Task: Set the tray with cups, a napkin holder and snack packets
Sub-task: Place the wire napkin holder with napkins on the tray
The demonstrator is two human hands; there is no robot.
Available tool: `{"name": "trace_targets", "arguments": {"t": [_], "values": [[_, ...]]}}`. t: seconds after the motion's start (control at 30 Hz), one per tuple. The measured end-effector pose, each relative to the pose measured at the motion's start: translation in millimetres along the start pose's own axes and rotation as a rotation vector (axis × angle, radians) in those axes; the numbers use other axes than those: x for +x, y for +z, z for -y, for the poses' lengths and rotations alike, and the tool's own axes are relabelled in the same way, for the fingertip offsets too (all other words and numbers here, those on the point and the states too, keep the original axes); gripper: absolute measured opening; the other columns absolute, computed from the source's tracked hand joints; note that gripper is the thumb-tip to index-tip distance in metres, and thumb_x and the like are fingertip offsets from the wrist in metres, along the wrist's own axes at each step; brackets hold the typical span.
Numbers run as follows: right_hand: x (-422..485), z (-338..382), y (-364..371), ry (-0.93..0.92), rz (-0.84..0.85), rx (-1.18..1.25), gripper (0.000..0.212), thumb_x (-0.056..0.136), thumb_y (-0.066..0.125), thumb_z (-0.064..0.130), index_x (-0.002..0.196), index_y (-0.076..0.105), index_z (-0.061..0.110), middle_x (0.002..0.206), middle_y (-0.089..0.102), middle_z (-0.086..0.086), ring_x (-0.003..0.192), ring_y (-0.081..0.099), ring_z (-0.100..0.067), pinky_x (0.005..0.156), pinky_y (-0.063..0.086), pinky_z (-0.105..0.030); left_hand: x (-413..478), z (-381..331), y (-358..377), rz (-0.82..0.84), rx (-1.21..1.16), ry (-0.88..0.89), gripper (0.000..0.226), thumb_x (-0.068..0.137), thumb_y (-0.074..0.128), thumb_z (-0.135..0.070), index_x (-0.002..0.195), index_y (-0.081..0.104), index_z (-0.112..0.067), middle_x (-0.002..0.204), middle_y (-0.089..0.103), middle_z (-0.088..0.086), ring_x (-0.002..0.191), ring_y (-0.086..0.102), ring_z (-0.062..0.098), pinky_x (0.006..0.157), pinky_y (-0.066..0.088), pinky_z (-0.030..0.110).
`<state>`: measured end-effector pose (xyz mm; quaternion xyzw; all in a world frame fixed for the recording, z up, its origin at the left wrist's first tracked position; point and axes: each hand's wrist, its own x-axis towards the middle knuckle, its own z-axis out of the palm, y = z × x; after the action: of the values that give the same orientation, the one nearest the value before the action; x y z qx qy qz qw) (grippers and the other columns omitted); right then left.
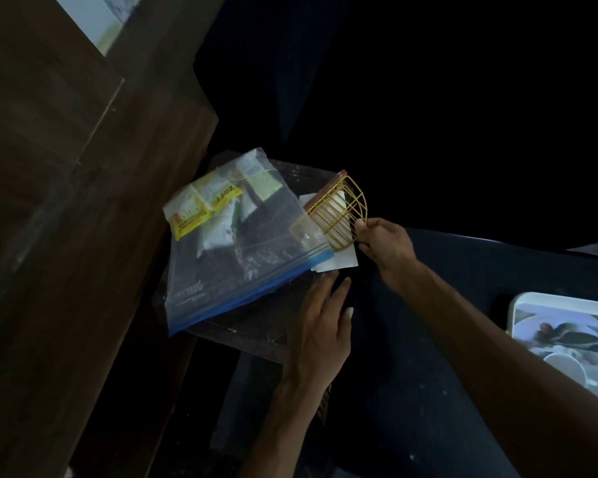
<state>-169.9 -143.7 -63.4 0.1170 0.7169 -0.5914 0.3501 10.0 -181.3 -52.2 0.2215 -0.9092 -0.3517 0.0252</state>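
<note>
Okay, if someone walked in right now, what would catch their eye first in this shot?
Probably the yellow wire napkin holder at centre, pinched by the right hand, with white napkins under it. Just left lies a clear zip bag of snack packets on a dark tray, the left hand open over the tray's near edge. A white bin of dishes glows at far right.

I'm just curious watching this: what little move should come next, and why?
Probably lift the napkin holder clear: the right hand pinches its wire edge, it sits tilted over white napkins beside the zip bag, and the left hand lies open.
</note>
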Motion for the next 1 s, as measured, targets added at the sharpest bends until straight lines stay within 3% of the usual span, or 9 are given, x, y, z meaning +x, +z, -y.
{"name": "trace_targets", "arguments": {"t": [0.1,0.37,0.57,0.77,1.0], "values": [[-1,-1,-1,-0.001,0.026,0.011,0.014,0.097,0.061,0.026,0.085,0.065,0.019,0.089,0.07,0.005,0.093,0.065,-0.011,0.083,0.052,-0.028,2,-3,4,0.002,0.025,-0.034,0.047,0.1,0.059,-0.018,0.146,0.051,-0.01,0.157,0.045,0.011,0.149,0.037,0.023,0.118,0.04,0.042],[1,0,2,-0.03,0.01,0.045,0.013,0.093,0.066,0.026,0.087,0.068,0.015,0.104,0.074,-0.006,0.106,0.067,-0.022,0.098,0.053,-0.039,22,13,8,0.114,0.354,-0.039,0.056,0.106,0.043,-0.037,0.157,0.034,-0.015,0.167,0.029,0.008,0.156,0.023,0.023,0.125,0.018,0.041],[6,8,1,-0.061,-0.018,0.047,0.011,0.091,0.068,0.025,0.084,0.069,0.017,0.1,0.074,-0.003,0.104,0.067,-0.019,0.099,0.052,-0.039,24,17,9,0.061,0.384,-0.026,0.05,0.102,0.055,-0.029,0.145,0.051,-0.006,0.154,0.049,0.014,0.146,0.044,0.028,0.12,0.036,0.047],[9,20,-7,-0.101,-0.038,0.078,0.016,0.092,0.067,0.022,0.077,0.064,0.02,0.089,0.069,0.001,0.098,0.066,-0.018,0.095,0.054,-0.035,29,15,8,0.065,0.386,-0.081,0.053,0.104,0.051,-0.034,0.149,0.047,-0.007,0.155,0.048,0.013,0.144,0.046,0.027,0.118,0.035,0.041],[7,32,-37,-0.099,-0.026,0.21,0.018,0.093,0.065,0.018,0.076,0.062,0.02,0.083,0.068,0.005,0.093,0.065,-0.012,0.098,0.051,-0.032,33,16,8,0.072,0.403,-0.116,0.056,0.103,0.052,-0.038,0.151,0.044,-0.009,0.155,0.048,0.014,0.141,0.049,0.029,0.111,0.045,0.04]]}}
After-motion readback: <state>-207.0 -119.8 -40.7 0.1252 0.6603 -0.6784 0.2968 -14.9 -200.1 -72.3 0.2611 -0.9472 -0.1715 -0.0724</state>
